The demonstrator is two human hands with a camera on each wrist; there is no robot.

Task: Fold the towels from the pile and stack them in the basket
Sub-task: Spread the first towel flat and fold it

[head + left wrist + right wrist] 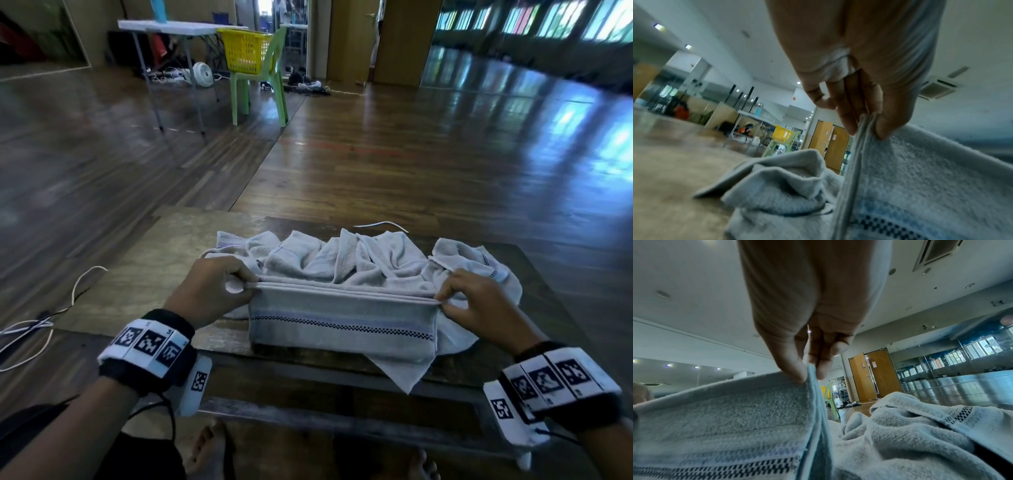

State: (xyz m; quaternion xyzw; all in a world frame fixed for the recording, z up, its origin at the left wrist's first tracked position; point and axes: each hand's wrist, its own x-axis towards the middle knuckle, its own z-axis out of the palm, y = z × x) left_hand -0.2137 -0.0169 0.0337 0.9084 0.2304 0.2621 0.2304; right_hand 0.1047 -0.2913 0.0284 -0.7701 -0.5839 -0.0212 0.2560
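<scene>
Now my left hand (pixel 209 287) and right hand (pixel 479 305) each pinch an upper corner of a folded towel (pixel 342 318) at the worktop's (pixel 164 260) near edge, the pile (pixel 359 260) just behind; I read no writing, only black-and-white wristband (pixel 150 342) markers.

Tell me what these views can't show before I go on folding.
- Head view: inside of the yellow plastic basket on the green chair is too far and small to see any stacked towels.
- Head view: the held grey striped towel hides the table under it.
- Number of crumpled grey towels in the pile: folds overlap, uncountable.
</scene>
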